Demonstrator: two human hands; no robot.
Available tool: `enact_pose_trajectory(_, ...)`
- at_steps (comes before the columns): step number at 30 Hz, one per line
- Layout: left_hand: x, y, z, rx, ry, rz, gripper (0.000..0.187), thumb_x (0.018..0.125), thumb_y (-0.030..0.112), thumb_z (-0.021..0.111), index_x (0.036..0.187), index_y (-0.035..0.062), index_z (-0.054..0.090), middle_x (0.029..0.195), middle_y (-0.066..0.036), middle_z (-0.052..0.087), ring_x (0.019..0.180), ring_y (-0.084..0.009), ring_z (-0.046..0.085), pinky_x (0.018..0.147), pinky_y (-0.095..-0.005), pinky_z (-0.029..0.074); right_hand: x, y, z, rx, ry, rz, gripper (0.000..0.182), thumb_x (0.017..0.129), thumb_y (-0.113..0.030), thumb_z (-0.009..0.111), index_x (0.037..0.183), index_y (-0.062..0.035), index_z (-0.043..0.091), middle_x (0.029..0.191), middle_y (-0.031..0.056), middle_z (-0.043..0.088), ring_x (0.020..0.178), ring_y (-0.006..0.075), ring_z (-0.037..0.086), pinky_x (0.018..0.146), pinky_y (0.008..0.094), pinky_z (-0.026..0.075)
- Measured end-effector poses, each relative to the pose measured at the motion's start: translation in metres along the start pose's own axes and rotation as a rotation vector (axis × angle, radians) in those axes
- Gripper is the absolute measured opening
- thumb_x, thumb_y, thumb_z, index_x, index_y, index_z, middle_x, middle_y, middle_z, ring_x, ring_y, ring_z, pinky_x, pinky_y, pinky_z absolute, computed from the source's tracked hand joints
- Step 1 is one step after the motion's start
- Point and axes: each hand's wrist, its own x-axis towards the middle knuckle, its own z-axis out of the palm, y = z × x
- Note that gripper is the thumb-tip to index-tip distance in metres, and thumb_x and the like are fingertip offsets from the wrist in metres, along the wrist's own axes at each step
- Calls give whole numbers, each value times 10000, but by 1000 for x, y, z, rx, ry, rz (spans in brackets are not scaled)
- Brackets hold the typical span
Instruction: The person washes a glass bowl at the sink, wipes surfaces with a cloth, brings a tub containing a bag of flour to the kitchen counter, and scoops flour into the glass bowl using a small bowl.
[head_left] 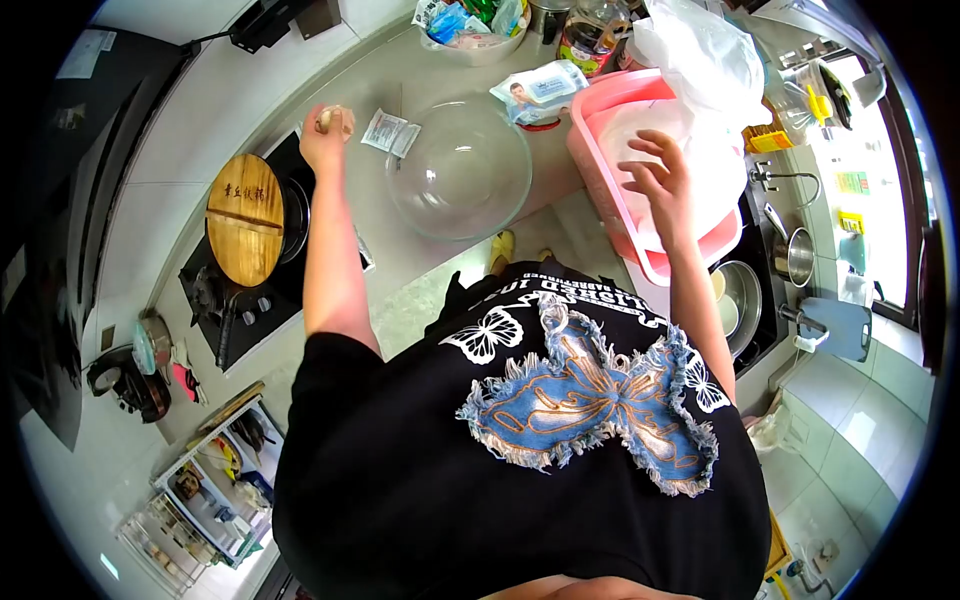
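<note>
My left hand (328, 132) is closed around a small pale thing (326, 120) at the back left of the counter; the fingers cover much of it, and I cannot tell its kind. A printed white sachet (388, 134) lies to the right of that hand. Beside the sachet stands a large clear glass bowl (460, 200). My right hand (660, 185) hangs over a pink basin (612, 205), its fingers apart and nothing in them. Inside the basin is a whitish, translucent container (630, 130).
A pack of wipes (545, 92) lies behind the bowl. On the left hob sits a pan with a wooden lid (245, 220). A crumpled white plastic bag (700, 60) overlaps the basin's back. To the right are a metal pot (742, 300), a tap (765, 178) and a small saucepan (795, 255).
</note>
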Motion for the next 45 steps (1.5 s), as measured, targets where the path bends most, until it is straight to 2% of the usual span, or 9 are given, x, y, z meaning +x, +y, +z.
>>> enact_pose_trajectory(3,-12,51,-20,-16,75,-514,644,947,419,604,1464,85,414,1459,-168,451,1294,-257,489,1033,-389,427,2,-6,-17,-81,80,-98,420,892,37,558,1297,-55,495,1201,121,604,944,179,677,752,285,559)
enact_pose_trajectory(8,-23,79,3,194,11,119,585,902,402,637,1313,-4,542,1308,-208,580,1184,-298,569,1006,-376,419,36,-24,-71,-606,604,-542,653,761,-2,753,1341,-79,464,1220,121,548,1017,225,615,841,314,521)
enact_pose_trajectory(12,-56,151,73,111,-363,373,359,883,280,691,1136,27,660,1039,-116,707,940,-199,657,850,-321,496,85,-50,-92,-1061,758,-682,774,755,-410,818,1374,-101,472,1202,149,588,1118,312,552,941,404,458)
enact_pose_trajectory(17,-136,253,155,-443,-1072,-119,474,907,390,674,1224,44,605,1130,-91,661,1012,-190,630,884,-353,511,90,-52,-111,-728,567,-155,517,765,-450,770,1096,-72,652,951,145,681,889,299,652,798,391,496)
enact_pose_trajectory(23,-202,336,228,-611,-1348,-468,748,813,484,748,1312,-5,483,1166,-140,613,1040,-257,634,871,-414,553,10,-72,-124,-705,640,-187,421,797,-426,740,903,-26,666,754,108,668,675,231,628,646,341,481)
enact_pose_trajectory(29,-251,373,246,-780,-1193,-289,427,831,176,695,1184,-23,560,1069,-113,650,951,-232,667,827,-402,577,-40,-76,-161,-238,721,-243,342,828,-310,788,830,10,667,685,-16,639,579,35,535,530,202,419)
enact_pose_trajectory(38,-307,385,185,-862,-1090,-14,387,854,-73,597,1228,-40,508,1130,-126,633,1024,-228,652,891,-347,563,-49,-74,-211,-127,930,-185,318,812,-296,773,910,-10,674,750,18,669,641,75,623,604,207,505)
enact_pose_trajectory(42,-311,388,164,-890,-1131,4,404,866,-66,618,1241,-44,468,1173,-130,619,1042,-181,630,913,-304,515,-66,-120,-167,-612,1064,-579,364,881,-194,706,1159,10,590,1020,102,664,878,145,643,777,244,508)
enact_pose_trajectory(45,-311,386,160,-865,-1201,44,384,871,-45,643,1225,-53,494,1153,-113,637,1047,-171,631,904,-302,515,-85,-146,-131,-516,664,-645,255,928,-62,599,1173,8,586,1050,111,667,957,185,669,806,272,530)
